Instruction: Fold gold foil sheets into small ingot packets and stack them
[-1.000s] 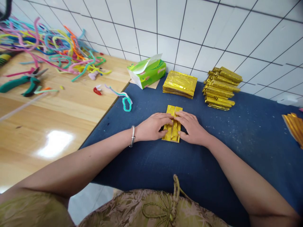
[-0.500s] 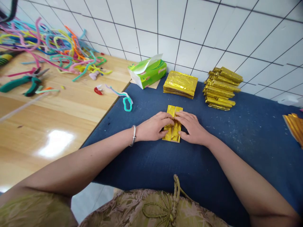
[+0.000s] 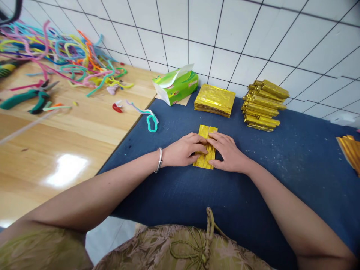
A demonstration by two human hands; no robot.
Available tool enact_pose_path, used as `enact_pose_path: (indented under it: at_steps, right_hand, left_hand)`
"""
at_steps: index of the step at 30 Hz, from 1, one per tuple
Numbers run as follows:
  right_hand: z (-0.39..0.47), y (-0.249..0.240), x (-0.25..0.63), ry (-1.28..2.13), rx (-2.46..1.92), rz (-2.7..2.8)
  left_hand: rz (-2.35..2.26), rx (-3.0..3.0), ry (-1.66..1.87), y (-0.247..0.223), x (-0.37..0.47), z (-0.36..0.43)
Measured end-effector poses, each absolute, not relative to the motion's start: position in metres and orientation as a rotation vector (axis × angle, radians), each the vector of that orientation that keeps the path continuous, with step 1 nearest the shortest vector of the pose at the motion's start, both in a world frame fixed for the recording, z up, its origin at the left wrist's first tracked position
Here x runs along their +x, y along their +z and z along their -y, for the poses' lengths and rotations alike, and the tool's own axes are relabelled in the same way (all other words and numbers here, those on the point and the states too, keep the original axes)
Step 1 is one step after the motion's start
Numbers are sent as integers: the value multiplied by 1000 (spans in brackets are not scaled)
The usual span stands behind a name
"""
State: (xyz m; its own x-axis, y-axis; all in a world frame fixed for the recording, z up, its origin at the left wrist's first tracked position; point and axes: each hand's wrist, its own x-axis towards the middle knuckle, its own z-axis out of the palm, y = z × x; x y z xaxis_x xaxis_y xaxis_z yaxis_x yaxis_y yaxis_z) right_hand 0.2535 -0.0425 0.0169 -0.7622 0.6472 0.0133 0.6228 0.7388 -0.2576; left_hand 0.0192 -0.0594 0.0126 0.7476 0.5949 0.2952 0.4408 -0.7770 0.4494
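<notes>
A sheet of gold foil paper (image 3: 204, 162) lies on the dark blue cloth in front of me, both long sides folded in so that they meet along a middle seam. My left hand (image 3: 188, 150) rests on its left half, fingers bent over the fold and thumb apart. From the other side, my right hand (image 3: 227, 153) touches the right half, its fingertips near the seam and its thumb by the near right edge. Both hands are open and press on the paper. Parts of the sheet are hidden under the fingers.
Behind the sheet stand a stack of flat gold paper (image 3: 215, 98), a pile of folded gold strips (image 3: 266, 105) and a green tissue pack (image 3: 180, 87). Green-handled pliers (image 3: 25, 98) and tangled pipe cleaners (image 3: 73, 56) lie on the wooden table (image 3: 92, 120) at left.
My left fingers have shifted slightly right across the seam. My right thumb has slid a little left onto the paper. The sheet stays in place.
</notes>
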Motion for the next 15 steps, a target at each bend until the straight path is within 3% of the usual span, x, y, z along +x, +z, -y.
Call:
enact_pose_path:
  at_steps: [15]
  right_hand:
    - [41,19,256,456,-1022,2874]
  left_hand:
    - [-838,2656,560,14,23,63]
